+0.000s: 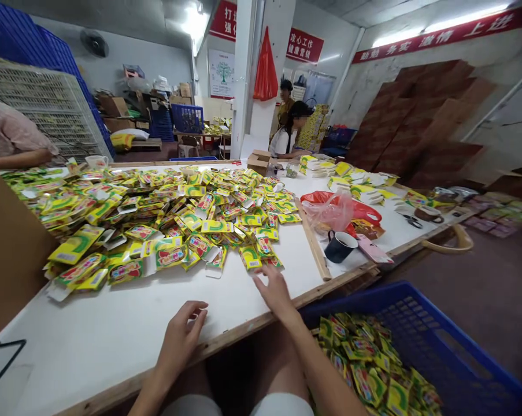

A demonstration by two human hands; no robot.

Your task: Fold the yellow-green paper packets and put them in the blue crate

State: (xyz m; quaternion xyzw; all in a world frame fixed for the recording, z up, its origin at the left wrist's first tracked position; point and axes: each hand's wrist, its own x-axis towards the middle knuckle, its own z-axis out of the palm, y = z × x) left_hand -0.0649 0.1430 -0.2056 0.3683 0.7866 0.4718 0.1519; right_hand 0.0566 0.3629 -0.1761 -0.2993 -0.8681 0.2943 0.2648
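My left hand (pixel 180 335) rests on the white table (pixel 113 323) near its front edge, fingers loosely curled and apart, holding nothing. My right hand (pixel 273 289) lies flat on the table with fingers stretched out, its fingertips just short of the nearest yellow-green flat cartons (pixel 250 257). A big heap of the same yellow-green cartons (pixel 156 214) covers the table's middle and left. Neither hand holds a carton.
A blue crate (pixel 451 358) at my right holds several folded cartons. A dark mug (pixel 339 247), a pink phone (pixel 373 249) and a red plastic bag (pixel 343 208) sit to the right. A brown board (pixel 9 248) stands at left. Other people work at the far side.
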